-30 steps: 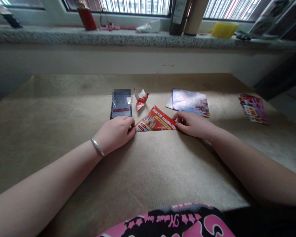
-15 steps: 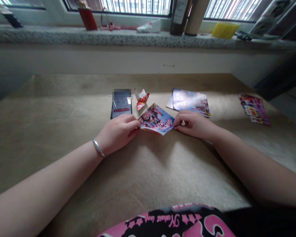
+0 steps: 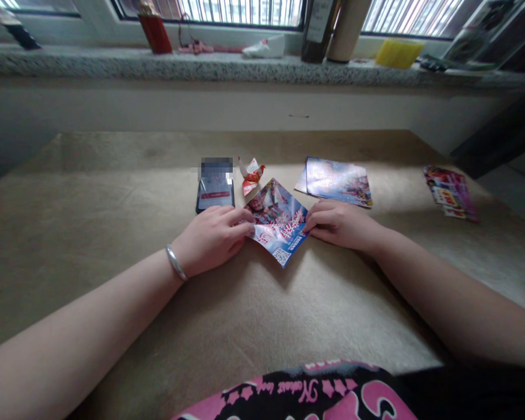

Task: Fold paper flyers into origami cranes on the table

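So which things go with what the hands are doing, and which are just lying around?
In use:
printed paper, pinched between left hand and right hand

Seemingly just lying around:
phone
folded paper bird
overlapping sheets
pink-and-red leaflets
yellow thing on the windowsill

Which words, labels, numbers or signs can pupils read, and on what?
No wording reads surely.
Paper sheet: QR code; characters blurred.
Smartphone: screen text blurred.
Origami crane: too small.
Shirt: pink lettering, unclear.
Dark bottle: label too small.
Glossy leaflets: blurred.
Purple leaflets: too small.
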Demonstrator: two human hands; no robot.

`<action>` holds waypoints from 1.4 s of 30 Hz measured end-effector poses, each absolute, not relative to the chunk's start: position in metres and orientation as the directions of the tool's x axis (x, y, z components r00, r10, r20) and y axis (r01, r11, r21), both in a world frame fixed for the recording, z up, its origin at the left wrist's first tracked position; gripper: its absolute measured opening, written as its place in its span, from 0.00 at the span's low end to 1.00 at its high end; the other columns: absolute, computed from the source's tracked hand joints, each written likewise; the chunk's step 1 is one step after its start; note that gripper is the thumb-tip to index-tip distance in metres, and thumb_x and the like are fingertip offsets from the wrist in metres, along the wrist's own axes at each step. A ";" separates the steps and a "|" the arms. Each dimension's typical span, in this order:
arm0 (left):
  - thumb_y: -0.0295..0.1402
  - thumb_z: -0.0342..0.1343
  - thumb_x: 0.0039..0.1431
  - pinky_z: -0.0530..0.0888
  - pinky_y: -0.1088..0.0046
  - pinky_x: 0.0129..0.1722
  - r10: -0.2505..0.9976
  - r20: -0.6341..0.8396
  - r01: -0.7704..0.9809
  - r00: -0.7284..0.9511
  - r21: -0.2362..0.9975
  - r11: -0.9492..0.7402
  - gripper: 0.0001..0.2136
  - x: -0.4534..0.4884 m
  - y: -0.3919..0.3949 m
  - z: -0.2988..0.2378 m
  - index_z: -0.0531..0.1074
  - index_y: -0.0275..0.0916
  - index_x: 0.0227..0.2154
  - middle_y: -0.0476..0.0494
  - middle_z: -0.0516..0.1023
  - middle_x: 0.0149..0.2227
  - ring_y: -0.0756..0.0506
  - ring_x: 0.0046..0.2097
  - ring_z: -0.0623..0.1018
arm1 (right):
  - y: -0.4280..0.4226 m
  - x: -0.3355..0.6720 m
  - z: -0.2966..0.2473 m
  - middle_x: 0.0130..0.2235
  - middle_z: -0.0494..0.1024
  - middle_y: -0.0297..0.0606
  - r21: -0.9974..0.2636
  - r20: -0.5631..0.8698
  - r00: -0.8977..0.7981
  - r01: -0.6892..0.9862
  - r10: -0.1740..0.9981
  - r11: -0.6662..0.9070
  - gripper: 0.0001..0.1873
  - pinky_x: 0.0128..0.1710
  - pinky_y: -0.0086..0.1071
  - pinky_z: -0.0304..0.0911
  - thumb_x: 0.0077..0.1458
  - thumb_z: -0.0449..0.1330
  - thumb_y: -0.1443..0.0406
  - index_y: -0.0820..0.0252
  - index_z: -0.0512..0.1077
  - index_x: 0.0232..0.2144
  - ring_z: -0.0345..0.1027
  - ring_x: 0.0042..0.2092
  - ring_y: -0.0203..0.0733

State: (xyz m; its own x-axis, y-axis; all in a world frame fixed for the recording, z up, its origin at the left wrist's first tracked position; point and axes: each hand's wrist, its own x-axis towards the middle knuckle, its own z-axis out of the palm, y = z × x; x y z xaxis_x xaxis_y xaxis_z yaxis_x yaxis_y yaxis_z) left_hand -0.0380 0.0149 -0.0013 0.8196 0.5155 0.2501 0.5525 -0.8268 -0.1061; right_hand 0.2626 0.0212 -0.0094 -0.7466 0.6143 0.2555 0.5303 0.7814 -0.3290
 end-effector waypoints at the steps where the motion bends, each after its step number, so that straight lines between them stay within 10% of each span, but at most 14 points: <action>1: 0.30 0.47 0.62 0.71 0.67 0.42 0.506 0.244 0.541 0.827 -0.104 -0.835 0.11 -0.037 0.014 -0.001 0.74 0.41 0.40 0.44 0.75 0.47 0.45 0.43 0.75 | 0.021 0.262 -0.009 0.35 0.77 0.39 -0.324 0.267 -0.745 0.528 0.611 0.785 0.08 0.39 0.32 0.65 0.57 0.56 0.67 0.58 0.76 0.32 0.69 0.38 0.38; 21: 0.30 0.47 0.63 0.74 0.70 0.42 0.326 0.268 0.378 0.907 -0.172 -0.910 0.12 -0.036 0.015 0.001 0.76 0.40 0.37 0.47 0.79 0.41 0.47 0.40 0.76 | 0.015 0.252 -0.010 0.37 0.79 0.38 -0.198 0.331 -0.811 0.440 0.483 0.876 0.11 0.37 0.32 0.64 0.60 0.55 0.62 0.56 0.78 0.37 0.69 0.38 0.38; 42: 0.38 0.48 0.60 0.72 0.66 0.41 0.513 0.234 0.541 0.826 -0.069 -0.838 0.12 -0.022 0.003 0.007 0.72 0.36 0.34 0.42 0.75 0.35 0.43 0.38 0.74 | 0.008 0.238 -0.005 0.33 0.77 0.39 -0.208 0.332 -0.712 0.585 0.619 0.784 0.09 0.34 0.30 0.62 0.57 0.54 0.66 0.59 0.75 0.32 0.68 0.34 0.38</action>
State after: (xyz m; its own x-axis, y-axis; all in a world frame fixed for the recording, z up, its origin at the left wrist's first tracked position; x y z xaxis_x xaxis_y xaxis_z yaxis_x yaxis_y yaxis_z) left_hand -0.0222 0.0025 0.0071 0.8258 0.5132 0.2338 0.5407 -0.8383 -0.0695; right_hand 0.2384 0.0081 -0.0055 -0.7119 0.6187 0.3321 0.5846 0.7842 -0.2079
